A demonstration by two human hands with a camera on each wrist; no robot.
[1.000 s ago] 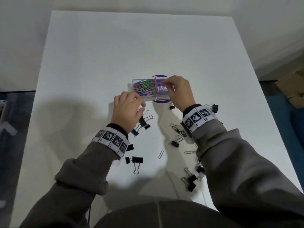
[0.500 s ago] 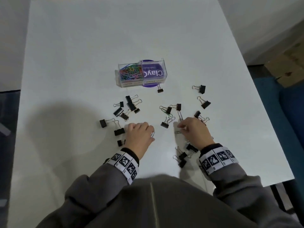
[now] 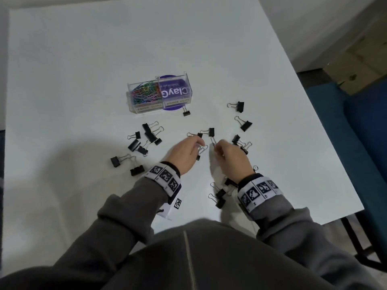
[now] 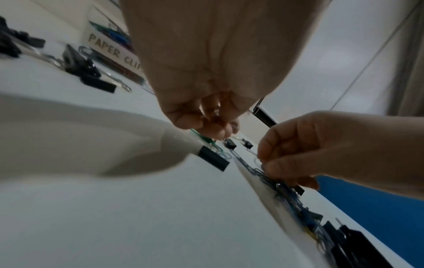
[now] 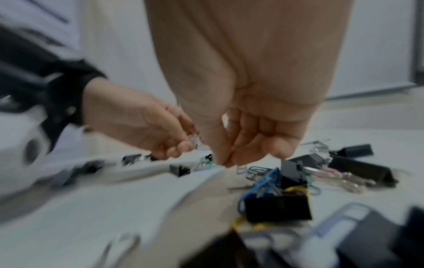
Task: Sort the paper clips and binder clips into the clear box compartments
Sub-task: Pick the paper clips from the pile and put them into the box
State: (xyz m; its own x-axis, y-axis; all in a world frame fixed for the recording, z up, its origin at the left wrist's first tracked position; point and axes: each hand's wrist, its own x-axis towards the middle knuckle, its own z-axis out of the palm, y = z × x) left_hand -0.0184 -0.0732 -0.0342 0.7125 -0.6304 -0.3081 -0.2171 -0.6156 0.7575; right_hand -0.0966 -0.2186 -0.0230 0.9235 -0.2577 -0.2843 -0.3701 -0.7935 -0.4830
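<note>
Centrally, on the white tabletop (image 3: 83,59), both hands work close together among scattered clips. The left hand (image 3: 184,153) has its fingers curled w/ the tips pinched on a small silver paper clip (image 3: 202,149); in the left wrist view those fingertips (image 4: 215,127) bunch tight around sth small, too blurred to name. The right hand (image 3: 230,158) pinches thumb to forefinger at the near end of a loose metal paper clip (image 3: 213,141) that lies on the table, though whether it actually has hold of it can't be told; the right wrist view is blurred.

Further away, left of centre, sits the clear plastic two-compartment box (image 3: 159,95). Its left compartment, labelled PAPER CLIPS, holds a pile of multicoloured paper clips (image 3: 144,93); its right one, w/ a purple label, looks to hold no clips. One small black binder clip (image 3: 186,111) lies just beside the box's near right corner.

Black binder clips w/ silver wire handles lie apart in groups: a cluster (image 3: 146,137) left of the hands, a pair (image 3: 240,116) far right, and more (image 3: 218,195) near the right wrist. Grey sleeves (image 3: 129,206) and checker-marked wristbands (image 3: 165,178) cover both forearms.
</note>
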